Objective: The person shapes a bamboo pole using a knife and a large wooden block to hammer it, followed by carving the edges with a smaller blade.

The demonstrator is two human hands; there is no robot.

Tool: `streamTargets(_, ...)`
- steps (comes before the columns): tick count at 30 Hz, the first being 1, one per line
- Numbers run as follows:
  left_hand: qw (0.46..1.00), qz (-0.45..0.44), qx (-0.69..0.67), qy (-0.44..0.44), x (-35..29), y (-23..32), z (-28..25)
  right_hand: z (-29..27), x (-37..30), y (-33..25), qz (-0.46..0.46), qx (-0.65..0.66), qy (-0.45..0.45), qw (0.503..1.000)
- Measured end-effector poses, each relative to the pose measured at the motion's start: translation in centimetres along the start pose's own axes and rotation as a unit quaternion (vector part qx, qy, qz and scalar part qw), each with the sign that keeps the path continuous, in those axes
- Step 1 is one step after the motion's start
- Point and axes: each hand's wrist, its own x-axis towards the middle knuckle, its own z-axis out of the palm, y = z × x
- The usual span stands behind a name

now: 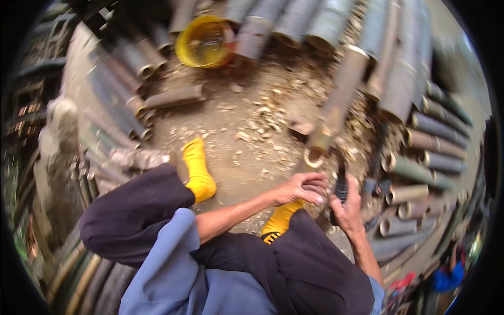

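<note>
My right hand [346, 207] is closed around the black handle of a knife [340, 184]; its dark, narrow blade extends away from me beside a bamboo tube [338, 100]. That long brown tube slopes toward me, its hollow near end level with my hands. Just short of this end hovers my left hand [302, 189], fingers loosely bent and apart, with nothing visible in it. A gap shows between the left fingers and the tube's mouth. Beneath the left hand is my right foot in a yellow sock [281, 220].
Wood chips [273, 110] litter the dirt floor. A yellow bucket [205, 43] holding liquid stands at the far left. Cut bamboo tubes [401, 79] lie in rows at the back and right, with more at left [118, 86]. One short tube [176, 97] lies alone.
</note>
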Motion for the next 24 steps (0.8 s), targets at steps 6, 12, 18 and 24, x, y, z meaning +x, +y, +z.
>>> streamTargets(6, 0.973, -0.117, -0.199, -0.004, 1.7, -0.5, 2.9, -0.6, -3.7, 2.3, -0.031, -0.223, -0.099, 0.969)
streamTargets(12, 0.905, -0.041, -0.422, 0.034, 5.5, -4.6, 3.3, -3.5, 0.1, 3.5, -0.172, -0.513, -0.13, 0.831)
streamTargets(18, 0.878, -0.133, -0.419, 0.187, 3.5, -1.1, 4.8, -4.1, 3.7, 1.7, -0.107, -0.442, -0.285, 0.844)
streamTargets(24, 0.915, -0.35, 0.089, 0.179, 3.6, 5.3, 1.5, 5.2, -0.2, 0.4, 0.215, 0.013, -0.17, 0.962)
